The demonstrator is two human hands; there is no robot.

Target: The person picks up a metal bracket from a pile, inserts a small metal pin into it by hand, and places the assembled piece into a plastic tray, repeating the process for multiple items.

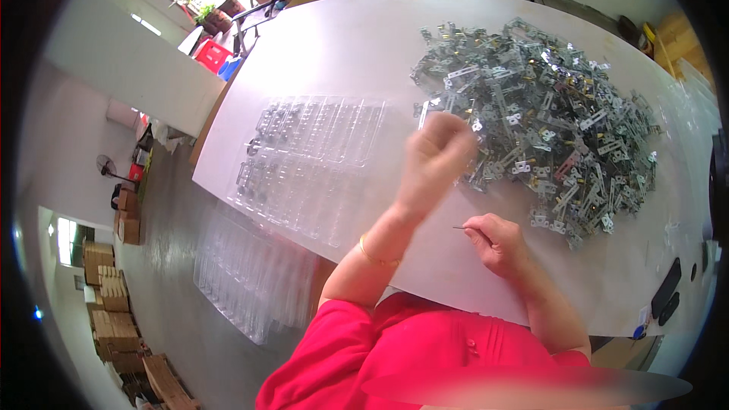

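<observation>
A big heap of small metal hardware pieces [531,106], mostly silvery slotted plates with some brass-coloured bits, lies on the right half of the white table [334,45]. My left hand [440,153] is at the heap's left edge, curled and smeared by motion, so I cannot make out what its fingers hold. Closer to me, my right hand [497,243] rests low over the table with fingers closed. A thin dark metal piece [459,227] sticks out leftward from its fingertips; the rest is hidden in the hand.
Two clear plastic trays [311,171] with long compartments lie on the table's left, some metal pieces at their left ends. More clear trays [250,273] are stacked below the table edge. A black phone [667,281] lies at right. Boxes [114,326] line the floor far left.
</observation>
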